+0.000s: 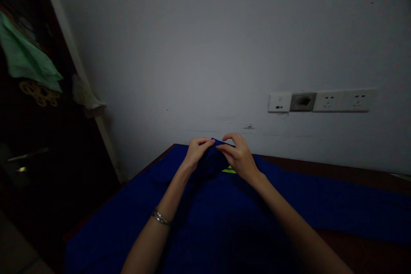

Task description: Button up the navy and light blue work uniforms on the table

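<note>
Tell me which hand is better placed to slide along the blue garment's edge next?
Probably the right hand: its thumb and index finger are apart near that edge, while the left hand appears to pinch the blue garment.

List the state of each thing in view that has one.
Blue cloth: spread on table, edge lifted
Left hand: pinching that edge
Right hand: thumb and forefinger apart, at the edge
Bracelet: worn on left arm
Green cloth: hanging
Two rightmost sockets: nothing plugged in
Door: too dark to tell

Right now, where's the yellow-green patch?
In the head view, the yellow-green patch is just right of centre, amid the blue cloth, beside the right hand.
</note>
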The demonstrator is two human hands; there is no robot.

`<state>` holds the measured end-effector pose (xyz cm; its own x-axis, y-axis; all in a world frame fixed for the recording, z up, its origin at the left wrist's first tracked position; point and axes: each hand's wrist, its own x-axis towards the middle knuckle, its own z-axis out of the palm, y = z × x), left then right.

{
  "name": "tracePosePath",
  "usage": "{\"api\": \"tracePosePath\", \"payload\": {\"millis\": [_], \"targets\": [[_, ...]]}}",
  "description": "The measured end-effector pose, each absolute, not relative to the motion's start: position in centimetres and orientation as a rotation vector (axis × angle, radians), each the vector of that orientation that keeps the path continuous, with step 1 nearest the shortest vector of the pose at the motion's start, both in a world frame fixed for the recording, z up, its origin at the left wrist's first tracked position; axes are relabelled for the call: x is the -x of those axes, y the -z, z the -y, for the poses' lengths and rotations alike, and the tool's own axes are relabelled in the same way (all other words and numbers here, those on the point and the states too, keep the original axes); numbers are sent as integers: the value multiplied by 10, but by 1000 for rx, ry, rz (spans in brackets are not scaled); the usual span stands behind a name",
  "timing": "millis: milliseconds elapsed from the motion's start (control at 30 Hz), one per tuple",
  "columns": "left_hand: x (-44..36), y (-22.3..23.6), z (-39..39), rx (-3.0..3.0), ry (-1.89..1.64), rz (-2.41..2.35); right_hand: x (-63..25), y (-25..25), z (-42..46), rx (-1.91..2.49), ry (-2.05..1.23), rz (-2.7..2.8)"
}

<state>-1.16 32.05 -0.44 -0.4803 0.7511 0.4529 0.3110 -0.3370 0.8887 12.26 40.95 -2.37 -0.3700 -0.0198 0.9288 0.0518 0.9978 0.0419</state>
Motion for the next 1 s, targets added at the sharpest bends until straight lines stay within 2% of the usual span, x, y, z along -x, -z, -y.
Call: {"api": "tracePosePath", "payload": {"millis": [300, 600, 1000], "targets": [[15, 8, -323, -1435, -1934, -1453, -123, 25, -408, 21, 31, 1981], [14, 3, -318, -1618, -1775, -1466, -123, 22, -409, 83, -3, 2010], [12, 1, -316, -1591, -1670, -1563, -122, 20, -416, -34, -358, 1948]]}}
